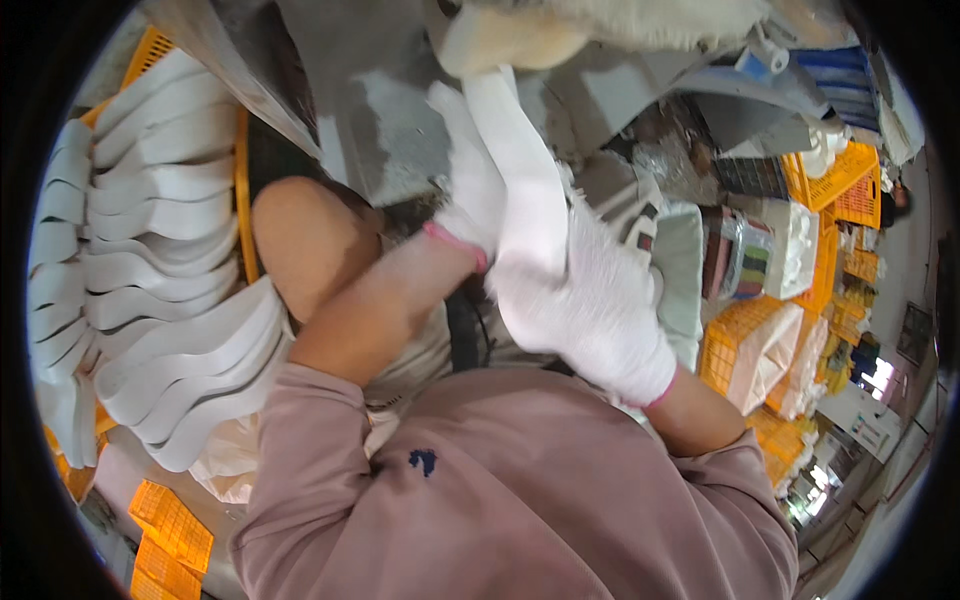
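Observation:
Both my hands wear white knit gloves with pink cuffs and hold one long, curved white shoe sole [530, 185]. My right hand [590, 310] is closed around its near end. My left hand [470, 190] lies along its left side, fingers pointing away from me and pressed against it; part of its grip is hidden behind the sole. The sole's far end meets a pale, rounded, fuzzy wheel-like part [515, 40] at the top; whether they touch or only overlap I cannot tell.
At my left, an orange crate [243, 200] holds several stacked wavy white soles [165, 250]. Grey machine sheeting [385, 130] surrounds the work spot. Orange crates [740, 350] with white pieces and bags stand at right. More orange crates [170, 530] sit at lower left.

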